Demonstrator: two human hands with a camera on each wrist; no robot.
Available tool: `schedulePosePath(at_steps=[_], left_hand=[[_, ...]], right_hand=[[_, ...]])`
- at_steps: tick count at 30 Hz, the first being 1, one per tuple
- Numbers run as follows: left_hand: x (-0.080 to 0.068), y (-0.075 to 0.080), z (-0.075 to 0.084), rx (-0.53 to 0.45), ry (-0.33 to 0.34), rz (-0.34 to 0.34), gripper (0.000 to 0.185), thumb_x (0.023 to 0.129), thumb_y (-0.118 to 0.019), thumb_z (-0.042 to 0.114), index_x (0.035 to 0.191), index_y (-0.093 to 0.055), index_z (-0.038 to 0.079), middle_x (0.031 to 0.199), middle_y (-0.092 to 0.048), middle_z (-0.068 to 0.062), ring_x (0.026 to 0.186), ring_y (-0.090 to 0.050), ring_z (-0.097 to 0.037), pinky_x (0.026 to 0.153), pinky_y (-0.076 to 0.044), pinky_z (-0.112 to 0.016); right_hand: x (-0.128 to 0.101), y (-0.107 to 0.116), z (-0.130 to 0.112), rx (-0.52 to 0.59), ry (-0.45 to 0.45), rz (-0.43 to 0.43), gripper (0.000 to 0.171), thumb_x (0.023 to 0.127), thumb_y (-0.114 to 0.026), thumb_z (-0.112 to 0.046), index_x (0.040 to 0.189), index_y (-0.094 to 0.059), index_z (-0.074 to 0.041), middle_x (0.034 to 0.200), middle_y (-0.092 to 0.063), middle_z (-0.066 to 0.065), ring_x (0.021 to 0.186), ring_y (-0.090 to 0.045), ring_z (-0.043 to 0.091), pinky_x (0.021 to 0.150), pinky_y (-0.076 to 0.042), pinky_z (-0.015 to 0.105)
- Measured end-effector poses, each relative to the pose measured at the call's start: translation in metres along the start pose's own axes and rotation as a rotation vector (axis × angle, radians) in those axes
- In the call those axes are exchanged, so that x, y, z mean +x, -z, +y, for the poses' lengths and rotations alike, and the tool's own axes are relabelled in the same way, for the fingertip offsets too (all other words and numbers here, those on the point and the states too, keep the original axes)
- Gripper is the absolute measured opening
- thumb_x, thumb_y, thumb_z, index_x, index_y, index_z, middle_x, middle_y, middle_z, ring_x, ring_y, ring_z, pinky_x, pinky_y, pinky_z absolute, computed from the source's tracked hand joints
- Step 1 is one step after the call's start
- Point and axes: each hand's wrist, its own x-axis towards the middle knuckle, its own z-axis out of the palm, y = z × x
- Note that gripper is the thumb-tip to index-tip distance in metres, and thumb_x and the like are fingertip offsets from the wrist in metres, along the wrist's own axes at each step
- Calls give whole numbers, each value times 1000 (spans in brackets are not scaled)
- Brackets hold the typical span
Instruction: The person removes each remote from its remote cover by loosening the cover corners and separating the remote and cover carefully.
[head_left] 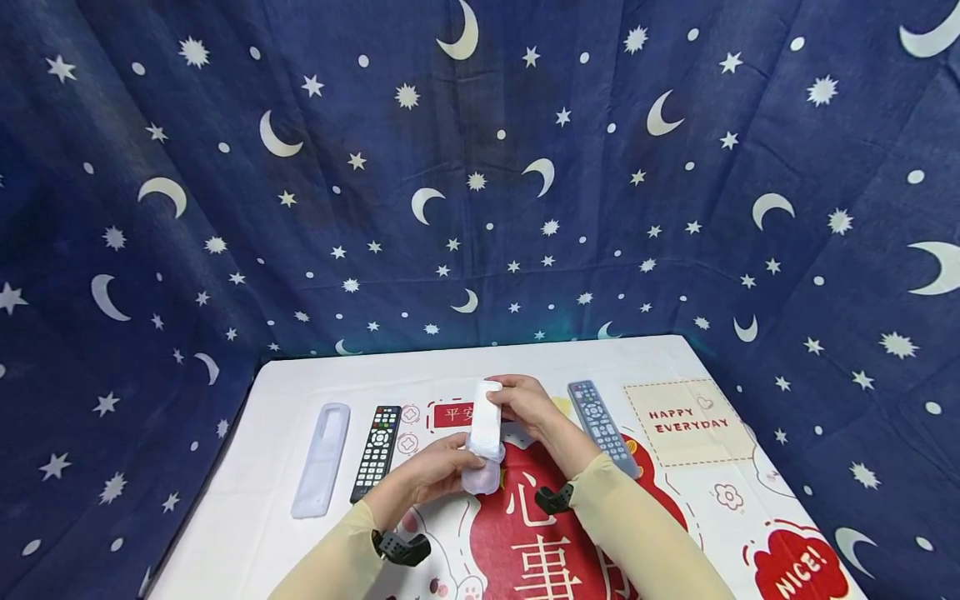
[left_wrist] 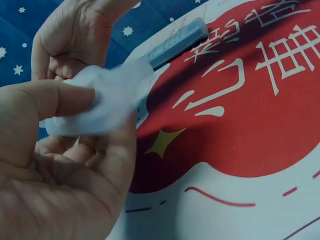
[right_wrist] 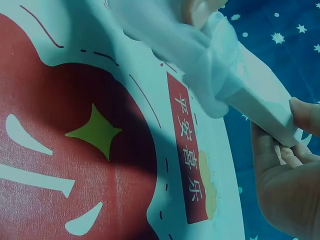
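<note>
Nearest my head camera are the two sleeved forearms, each with a dark wrist strap, meeting over the middle of the counter (head_left: 285, 500). Between them I hold a white remote (head_left: 486, 415) raised off the printed cloth, far end pointing away from me. My left hand (head_left: 438, 471) takes the near end: thumb and fingers (left_wrist: 65, 97) are curled round the translucent silicone cover (head_left: 481, 475), which sits bunched over the lower part of the remote, not yet drawn up its length. My right hand (head_left: 525, 402) pinches the far end, thumb tip (right_wrist: 306, 114) on one edge and the other fingers curled behind it. I judge this split grip is there to brace the hard body at one end while the soft sleeve is worked along from the other; holding it in the air leaves room all round the cover.

Lying flat to the left are a black remote (head_left: 377, 451) and, just beside it and further left, an empty clear cover (head_left: 322, 458), parallel and apart. To the right lies a grey remote (head_left: 602, 427), seemingly already sleeved, next to the "HAPPY EVERYDAY" panel (head_left: 686, 421). Laid out in a row like this, each piece stays within reach. A star-and-moon curtain (head_left: 480, 167) closes off the back and sides.
</note>
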Motion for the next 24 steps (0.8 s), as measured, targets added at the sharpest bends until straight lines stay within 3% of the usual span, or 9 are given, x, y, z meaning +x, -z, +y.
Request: schedulePosePath(at_steps=[10,24], left_hand=[[0,5,-7,-106,-40,-142,70,97,-60,0,159,-27,7,128,-60,-16,109,-64,-23,91,-56,-33],[-4,8,-8,-77,-41,-93,75,96,-55,-4,162,-23,10,133,-59,-15,113,-61,-23,92,-54,-33]], right_hand=[[2,0,1,13,6,48,38,93,-66,-2,130,-64,9,113,-71,17,89,-68,19,73,-58,29],[8,-4,7,27,-1,92,37,91,-67,2,127,-64,11,108,-72,17,87,-68,18,72,-58,29]])
